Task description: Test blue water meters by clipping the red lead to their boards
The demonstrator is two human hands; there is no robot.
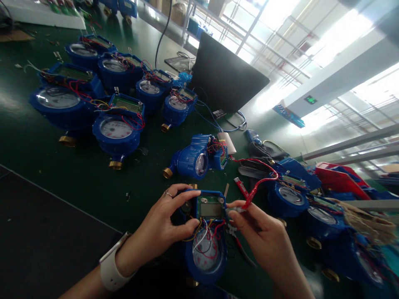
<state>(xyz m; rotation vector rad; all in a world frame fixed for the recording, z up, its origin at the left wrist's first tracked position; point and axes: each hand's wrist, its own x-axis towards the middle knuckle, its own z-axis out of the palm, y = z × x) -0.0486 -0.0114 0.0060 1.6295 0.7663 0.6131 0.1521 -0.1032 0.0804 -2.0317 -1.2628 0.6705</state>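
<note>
A blue water meter (204,263) stands upright in front of me, its dial toward the bottom and its lid housing raised, showing a green circuit board with a grey display (210,211). Loose red, white and yellow wires run between board and dial. My left hand (162,220) is closed on the housing's left side, thumb below and fingers above. At the housing's right edge, my right hand (264,232) pinches a pale connector (235,209) on the end of a red cable (262,178). Whether the connector is seated in the board I cannot tell.
Another blue meter (190,160) lies on its side just beyond. Several opened meters (116,128) stand at the left, more (288,197) at the right. A black laptop screen (226,74) rises behind. Pliers (245,251) lie under my right hand; a red box (339,180) stands far right.
</note>
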